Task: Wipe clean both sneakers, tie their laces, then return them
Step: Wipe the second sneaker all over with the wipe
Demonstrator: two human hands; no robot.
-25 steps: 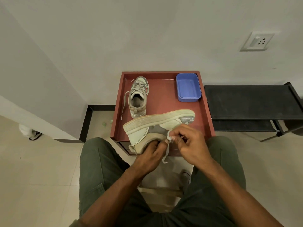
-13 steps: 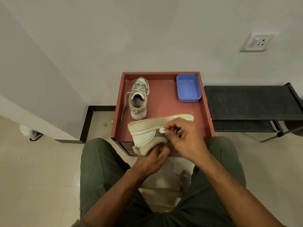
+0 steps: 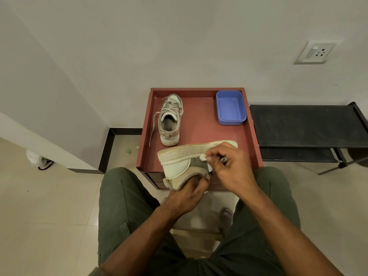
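Note:
One beige and grey sneaker [image 3: 180, 166] lies tipped on its side at the near edge of the red tray table [image 3: 201, 132], its sole turned away from me. My left hand [image 3: 191, 191] grips it from below at the opening. My right hand [image 3: 229, 166] pinches a small white wipe [image 3: 203, 157] against the sneaker's side just below the sole. The second sneaker [image 3: 169, 120] stands upright at the tray's back left, toe to the wall, with its laces loose and one end trailing to the left.
A blue plastic tub [image 3: 231, 107] sits at the tray's back right. A black low rack [image 3: 306, 126] stands to the right against the wall. My knees flank the table's near edge. Small green scraps [image 3: 131, 150] lie on the floor to the left.
The held sneaker has rolled so its sole faces further away. My right hand with the wipe has moved up from the lace area to the side panel by the sole.

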